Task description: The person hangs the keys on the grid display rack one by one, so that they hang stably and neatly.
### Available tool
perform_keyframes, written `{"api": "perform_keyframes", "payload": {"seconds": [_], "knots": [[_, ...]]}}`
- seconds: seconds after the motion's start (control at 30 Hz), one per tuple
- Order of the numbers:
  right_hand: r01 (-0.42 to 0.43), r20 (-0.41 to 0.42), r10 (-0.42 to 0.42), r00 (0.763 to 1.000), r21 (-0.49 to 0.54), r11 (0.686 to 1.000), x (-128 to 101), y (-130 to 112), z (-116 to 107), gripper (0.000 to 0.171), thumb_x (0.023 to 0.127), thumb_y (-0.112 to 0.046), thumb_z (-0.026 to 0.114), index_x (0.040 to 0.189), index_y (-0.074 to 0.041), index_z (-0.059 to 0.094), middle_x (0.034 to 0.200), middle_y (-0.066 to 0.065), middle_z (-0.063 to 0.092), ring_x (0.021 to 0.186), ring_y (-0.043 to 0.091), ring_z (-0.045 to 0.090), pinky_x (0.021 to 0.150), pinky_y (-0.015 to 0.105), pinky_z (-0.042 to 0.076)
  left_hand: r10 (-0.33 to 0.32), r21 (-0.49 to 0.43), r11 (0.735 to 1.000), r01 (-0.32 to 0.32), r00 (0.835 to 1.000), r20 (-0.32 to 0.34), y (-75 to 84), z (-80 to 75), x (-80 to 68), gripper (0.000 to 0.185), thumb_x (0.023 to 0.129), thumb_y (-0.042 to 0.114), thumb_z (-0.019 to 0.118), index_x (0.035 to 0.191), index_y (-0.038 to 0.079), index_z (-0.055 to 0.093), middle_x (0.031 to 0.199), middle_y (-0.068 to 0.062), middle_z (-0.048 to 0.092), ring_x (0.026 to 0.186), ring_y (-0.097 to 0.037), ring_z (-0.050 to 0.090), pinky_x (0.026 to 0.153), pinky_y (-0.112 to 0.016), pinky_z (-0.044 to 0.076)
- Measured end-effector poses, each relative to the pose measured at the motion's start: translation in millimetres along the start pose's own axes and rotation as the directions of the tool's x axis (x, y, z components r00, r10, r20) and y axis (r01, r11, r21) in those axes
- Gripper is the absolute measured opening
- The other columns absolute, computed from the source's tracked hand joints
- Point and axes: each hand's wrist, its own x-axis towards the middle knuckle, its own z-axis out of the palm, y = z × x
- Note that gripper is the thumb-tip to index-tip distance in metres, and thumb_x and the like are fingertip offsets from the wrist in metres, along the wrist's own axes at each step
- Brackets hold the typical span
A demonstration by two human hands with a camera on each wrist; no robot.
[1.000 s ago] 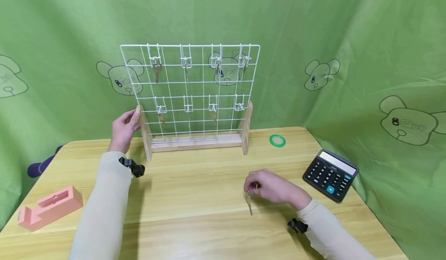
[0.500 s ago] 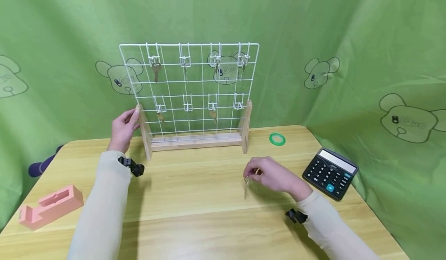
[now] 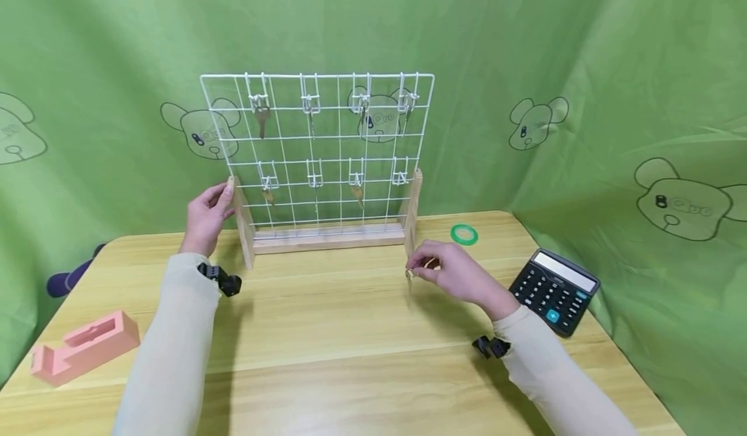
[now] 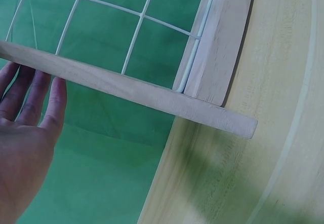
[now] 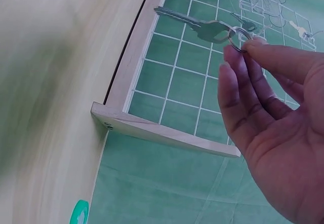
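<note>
In the head view my left hand (image 3: 205,218) is at the left wooden upright of a white wire grid rack (image 3: 340,137). The left wrist view shows its fingers (image 4: 56,102) against the upright's outer side; the thumb is out of sight there. My right hand (image 5: 281,112) pinches a small metal ring (image 5: 240,39) between thumb and fingers, and a silver key (image 5: 202,27) is on that ring. In the head view this key hangs over the table, in front of the rack's right foot. Several keys (image 3: 263,121) hang from hooks on the grid. The lower right hook (image 3: 400,176) bears no visible key.
A green tape roll (image 3: 464,234) lies at the back right of the wooden table (image 3: 327,384). Beyond my right wrist is a black calculator (image 3: 554,291). The pink tape dispenser (image 3: 85,347) sits at the left. Green curtains (image 3: 484,34) surround the table.
My right hand has moved away from me, toward the rack, with the key dangling from its ring. My left hand has stayed at the left upright.
</note>
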Motion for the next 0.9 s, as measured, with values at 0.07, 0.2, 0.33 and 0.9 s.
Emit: {"api": "perform_keyframes", "payload": {"seconds": [0.07,0.2,0.33,0.9], "knots": [[-0.005,-0.009,0.005,1.0,0.0,1.0,2,0,-1,0.013,0.089,0.001,0.069,0.097,-0.009,0.072,0.092,-0.002,0.068,0.088,0.015,0.062,0.078,0.033,0.057,-0.002,0.012,1.0,0.002,1.0,0.0,-0.3,-0.1,-0.4,0.057,0.098,0.034,0.059,0.143,0.001,0.046,0.143,-0.021,0.046,0.126,-0.027,0.048,0.103,-0.032,0.048],[-0.013,-0.024,0.013,1.0,0.0,1.0,7,1,-3,0.012,0.089,0.0,0.069,0.098,-0.008,0.072,0.093,-0.003,0.068,0.088,0.016,0.062,0.078,0.034,0.057,-0.005,0.016,1.0,0.006,1.0,-0.004,-1.3,-0.1,-0.3,0.057,0.098,0.035,0.059,0.143,0.002,0.046,0.143,-0.021,0.046,0.126,-0.027,0.049,0.102,-0.031,0.048],[-0.019,-0.048,0.019,0.999,0.004,1.0,11,-1,-5,0.011,0.09,-0.001,0.069,0.099,-0.008,0.072,0.093,-0.003,0.068,0.088,0.016,0.062,0.079,0.035,0.057,-0.002,0.019,1.0,0.002,1.0,-0.004,-1.5,0.3,-0.2,0.058,0.097,0.036,0.06,0.143,0.002,0.046,0.143,-0.021,0.047,0.125,-0.027,0.049,0.101,-0.03,0.049],[-0.042,-0.111,0.04,0.993,-0.015,0.999,20,-7,-12,0.01,0.091,-0.002,0.069,0.098,-0.009,0.071,0.095,-0.002,0.068,0.089,0.017,0.063,0.078,0.034,0.058,-0.017,-0.006,1.0,0.017,1.0,-0.013,-0.7,0.7,-0.5,0.059,0.096,0.037,0.061,0.143,0.003,0.047,0.143,-0.018,0.048,0.126,-0.026,0.048,0.102,-0.03,0.048]]}}
